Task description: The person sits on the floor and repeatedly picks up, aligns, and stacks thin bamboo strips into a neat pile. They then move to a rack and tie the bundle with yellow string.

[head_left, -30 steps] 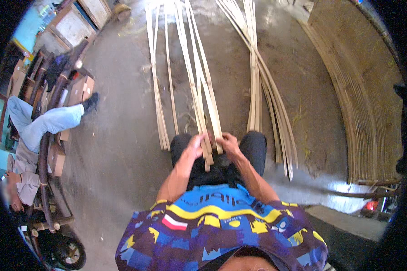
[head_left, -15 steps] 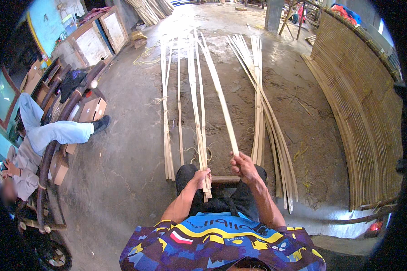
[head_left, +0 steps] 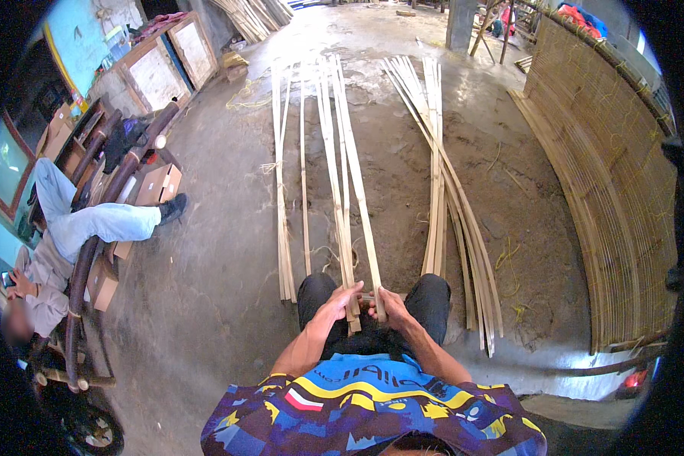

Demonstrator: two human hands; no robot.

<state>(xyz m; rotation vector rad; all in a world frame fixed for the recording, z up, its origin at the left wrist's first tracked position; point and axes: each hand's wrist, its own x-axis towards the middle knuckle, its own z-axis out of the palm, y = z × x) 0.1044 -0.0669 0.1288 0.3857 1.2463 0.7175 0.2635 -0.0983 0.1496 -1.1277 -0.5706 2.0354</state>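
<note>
Between my knees my left hand point(head_left: 343, 302) is closed around the near ends of a few long, pale bamboo strips point(head_left: 336, 194), whose far ends rest on the floor ahead. Close beside it, my right hand point(head_left: 388, 307) grips the near end of a single bamboo strip point(head_left: 363, 205). That strip slants away to the far left and comes near the others at its far end. My right fingers are partly hidden behind it. More loose strips point(head_left: 282, 228) lie to the left of the held ones, and a larger crossed pile of strips point(head_left: 438, 175) lies to the right.
A slatted bamboo screen point(head_left: 608, 190) leans along the right side. On the left, a person point(head_left: 99, 224) reclines on a bamboo bench point(head_left: 121, 171) near cardboard boxes point(head_left: 159, 185). Wooden cabinet doors point(head_left: 159, 72) stand behind. A pillar point(head_left: 460, 26) rises at the back.
My right hand has moved left and toward me with its strip, coming next to my left hand. The strip's near end now lies close to the strips in my left hand.
</note>
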